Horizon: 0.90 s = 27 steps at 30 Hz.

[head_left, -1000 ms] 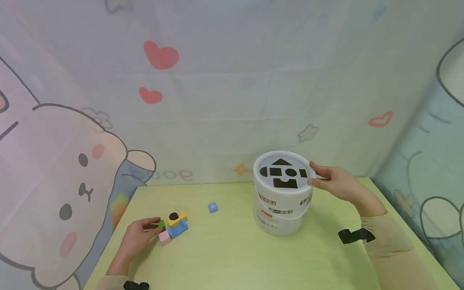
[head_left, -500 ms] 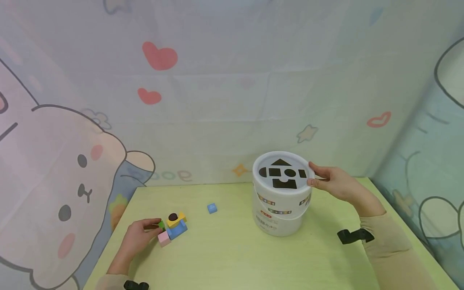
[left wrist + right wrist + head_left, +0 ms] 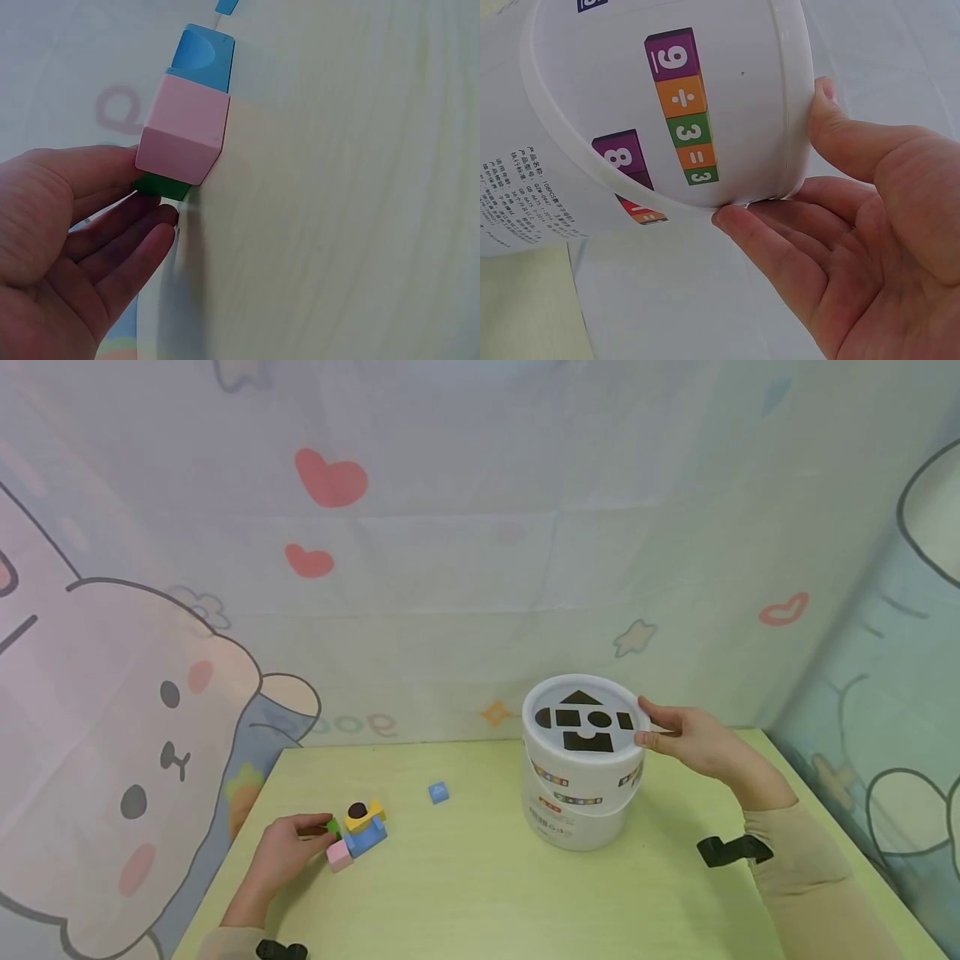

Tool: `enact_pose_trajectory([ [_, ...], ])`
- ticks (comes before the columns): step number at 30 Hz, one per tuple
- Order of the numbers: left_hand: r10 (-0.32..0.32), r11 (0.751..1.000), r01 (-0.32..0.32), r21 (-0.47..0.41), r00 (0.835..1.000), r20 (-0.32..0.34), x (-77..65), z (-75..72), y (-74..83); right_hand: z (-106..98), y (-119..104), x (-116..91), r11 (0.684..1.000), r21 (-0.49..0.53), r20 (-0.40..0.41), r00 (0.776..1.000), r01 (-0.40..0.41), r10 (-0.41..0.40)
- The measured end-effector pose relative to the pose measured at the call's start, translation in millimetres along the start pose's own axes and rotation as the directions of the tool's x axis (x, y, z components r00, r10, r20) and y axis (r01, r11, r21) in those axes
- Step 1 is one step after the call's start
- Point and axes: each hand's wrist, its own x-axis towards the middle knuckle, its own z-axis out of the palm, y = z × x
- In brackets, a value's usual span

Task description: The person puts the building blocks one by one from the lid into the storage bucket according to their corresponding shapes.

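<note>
My left hand (image 3: 288, 847) is at a small cluster of toy building blocks on the left, its thumb and fingertips pinching a small green block (image 3: 166, 186). Against it sits a pink cube (image 3: 339, 856), which covers much of the green one in the left wrist view. A blue block with a rounded hollow (image 3: 366, 838) adjoins them, and behind it lie a yellow block (image 3: 373, 814) and a dark round piece (image 3: 357, 810). On the right, my right hand (image 3: 693, 739) grips the rim of a white lidded bucket (image 3: 573, 831), thumb and fingers at its edge.
A small blue block (image 3: 438, 792) lies alone on the light green table (image 3: 465, 893), between the cluster and the bucket. The lid (image 3: 624, 700) has dark shaped cut-outs. A printed cloth backdrop (image 3: 450, 560) rises behind the table's far edge.
</note>
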Motion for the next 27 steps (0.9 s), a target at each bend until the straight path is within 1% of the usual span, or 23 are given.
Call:
enact_pose_trajectory([
  [7,-0.005,1.0,0.006,0.013,1.0,-0.011,-0.5,0.5,-2.2,1.6,1.0,1.2,1.0,-0.03,-0.007,1.0,0.001,-0.001],
  [14,-0.009,1.0,0.009,0.008,0.999,-0.033,-1.5,1.1,-4.5,1.7,0.7,1.6,1.0,-0.005,0.001,1.0,-0.008,0.008],
  [18,-0.011,1.0,0.013,0.018,0.998,-0.064,-1.5,0.7,-5.9,1.3,0.6,1.7,1.0,-0.004,0.004,1.0,-0.005,0.005],
  [21,-0.013,1.0,0.015,0.017,0.995,-0.099,-1.9,-0.3,-5.4,0.4,0.7,1.7,1.0,-0.007,0.005,1.0,0.005,-0.005],
  [24,-0.011,1.0,0.011,0.001,0.99,-0.141,-2.3,-1.6,-3.7,0.1,0.5,1.6,1.0,0.0,0.004,1.0,0.01,-0.01],
  [27,-0.019,0.999,0.013,-0.034,0.983,-0.185,-2.6,-3.1,-0.9,-0.9,0.0,1.2,1.0,0.0,0.005,1.0,0.014,-0.014],
])
